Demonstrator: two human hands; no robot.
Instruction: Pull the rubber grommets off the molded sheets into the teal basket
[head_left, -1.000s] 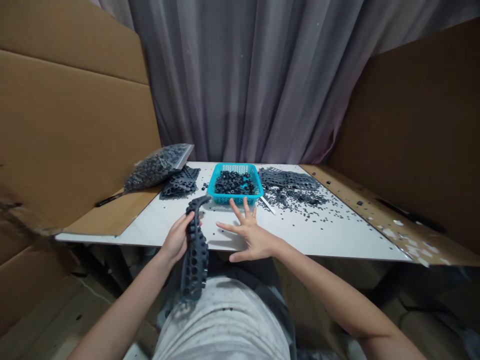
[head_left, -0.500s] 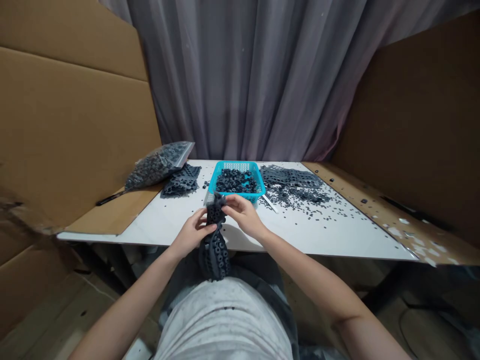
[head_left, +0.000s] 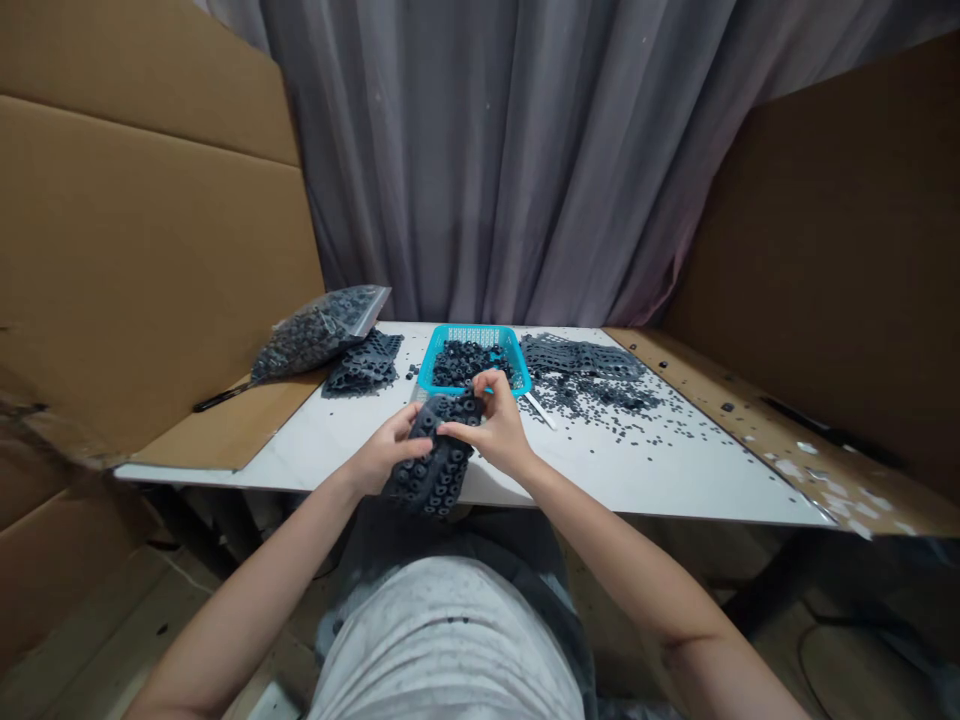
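Two bare hands, head view, centre of the frame. One black studded sheet [head_left: 442, 468], bent, held between them above the near edge of a white table [head_left: 622, 480]. Left hand [head_left: 386, 455]: thumb on the sheet's face, gripping its left side; the other fingers partly hidden behind. Right hand [head_left: 501, 430]: thumb against the face, index finger bent at the upper right corner, pinching the sheet. One blue basket [head_left: 428, 362], just beyond the hands, containing small black pieces [head_left: 463, 362]. Left of centre: one clear bag [head_left: 315, 332] of dark parts, leaning on stacked sheets [head_left: 365, 362]. Right of centre: perforated sheets [head_left: 581, 355], scattered black bits [head_left: 592, 395], one white strip [head_left: 541, 411] near the basket.
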